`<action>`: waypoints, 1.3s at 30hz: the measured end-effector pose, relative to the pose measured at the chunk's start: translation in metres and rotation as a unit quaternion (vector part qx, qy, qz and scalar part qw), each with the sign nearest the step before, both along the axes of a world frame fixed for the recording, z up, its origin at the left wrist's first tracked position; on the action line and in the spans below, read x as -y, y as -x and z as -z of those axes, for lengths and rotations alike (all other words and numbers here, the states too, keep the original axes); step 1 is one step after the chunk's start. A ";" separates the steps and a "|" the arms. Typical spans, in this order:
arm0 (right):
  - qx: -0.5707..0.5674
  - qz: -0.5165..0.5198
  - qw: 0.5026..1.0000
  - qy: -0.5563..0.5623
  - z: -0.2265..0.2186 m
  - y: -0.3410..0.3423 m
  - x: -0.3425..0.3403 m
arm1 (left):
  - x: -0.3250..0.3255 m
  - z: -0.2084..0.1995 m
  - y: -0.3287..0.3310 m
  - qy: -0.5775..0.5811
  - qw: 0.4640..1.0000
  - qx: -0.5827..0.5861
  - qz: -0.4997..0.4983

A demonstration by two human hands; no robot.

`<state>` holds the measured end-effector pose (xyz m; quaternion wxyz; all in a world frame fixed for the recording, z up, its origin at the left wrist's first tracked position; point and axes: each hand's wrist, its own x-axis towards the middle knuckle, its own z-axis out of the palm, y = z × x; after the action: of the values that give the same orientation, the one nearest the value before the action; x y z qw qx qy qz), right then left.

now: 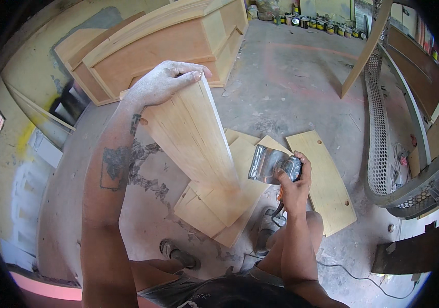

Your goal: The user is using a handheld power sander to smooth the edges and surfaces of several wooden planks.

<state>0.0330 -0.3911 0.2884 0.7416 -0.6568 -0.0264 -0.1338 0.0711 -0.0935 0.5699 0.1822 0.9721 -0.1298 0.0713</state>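
Left hand (165,82) clamps the top end of a pale wood board (193,138), stood tilted on board offcuts (214,215) at centre. Stiff, light-looking, dusty so maybe slippery; best held by the top edge. Smooth, straight grain, clean edges. Right hand (294,179), at 3 o'clock of the board, wraps a power sander (270,164).
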 end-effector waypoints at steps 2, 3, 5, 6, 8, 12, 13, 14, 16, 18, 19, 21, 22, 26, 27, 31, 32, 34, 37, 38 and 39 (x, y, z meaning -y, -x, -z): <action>0.001 0.001 1.000 0.011 -0.001 0.000 0.001 | 0.002 0.003 0.001 0.019 1.000 0.013 0.000; 0.001 0.001 1.000 0.011 -0.001 0.000 0.001 | 0.004 0.004 0.000 0.038 0.999 0.025 0.000; -0.005 -0.005 1.000 0.016 -0.002 0.000 0.002 | 0.009 0.007 -0.006 -0.013 0.999 0.014 -0.039; -0.005 -0.006 1.000 0.017 -0.002 0.001 0.002 | 0.012 0.008 -0.009 -0.065 0.995 0.003 -0.077; 0.008 -0.003 1.000 0.010 -0.002 0.001 -0.001 | 0.015 0.010 -0.008 -0.048 0.996 0.005 -0.076; -0.010 -0.002 1.000 0.004 -0.004 0.002 0.003 | 0.029 0.013 -0.013 0.065 0.996 0.001 -0.066; -0.008 -0.003 1.000 0.003 -0.005 0.002 0.002 | 0.026 0.013 -0.014 0.064 0.996 0.002 -0.067; -0.004 -0.001 1.000 0.007 -0.006 0.002 0.001 | 0.022 0.014 -0.017 0.060 0.996 0.002 -0.072; 0.001 0.003 1.000 0.011 -0.005 0.003 0.001 | 0.018 0.015 -0.019 0.056 0.996 0.002 -0.076; 0.005 0.002 1.000 0.010 -0.002 0.002 0.001 | 0.017 0.016 -0.019 0.071 0.994 -0.011 -0.081; 0.005 0.001 1.000 0.010 -0.002 0.002 0.001 | 0.016 0.015 -0.019 0.070 0.994 -0.011 -0.082; 0.004 -0.005 1.000 -0.009 -0.005 0.003 0.001 | 0.015 0.014 -0.020 0.097 0.991 -0.042 -0.085; 0.004 -0.005 1.000 -0.010 -0.006 0.004 0.001 | 0.016 0.014 -0.019 0.097 0.991 -0.042 -0.085; -0.010 -0.015 1.000 -0.024 -0.012 0.006 0.000 | 0.013 0.017 -0.019 0.108 0.990 -0.033 -0.082; -0.008 -0.016 1.000 -0.022 -0.012 0.007 0.000 | 0.011 0.018 -0.020 0.125 0.988 -0.037 -0.078; -0.007 -0.012 1.000 -0.002 -0.009 0.005 0.003 | -0.005 0.016 -0.013 0.133 0.988 0.041 -0.063; 0.025 -0.004 0.999 0.024 -0.001 0.002 0.004 | -0.020 0.010 -0.007 0.054 0.990 0.032 -0.127; 0.062 0.000 0.997 0.052 -0.002 0.002 0.002 | -0.042 0.010 0.003 -0.022 0.980 0.028 -0.193; 0.054 -0.063 0.997 -0.007 -0.018 0.001 0.001 | -0.053 0.035 0.014 -0.011 0.959 0.144 -0.245; 0.115 -0.073 0.991 -0.005 -0.022 -0.004 0.000 | -0.046 0.042 0.013 -0.015 0.955 0.184 -0.233; 0.176 -0.083 0.981 -0.002 -0.029 -0.009 -0.002 | -0.039 0.048 0.012 -0.020 0.948 0.225 -0.222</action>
<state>0.0416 -0.3894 0.3173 0.7351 -0.6172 -0.2108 -0.1851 0.0593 -0.0544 0.5221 0.1085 0.9383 0.0504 0.3243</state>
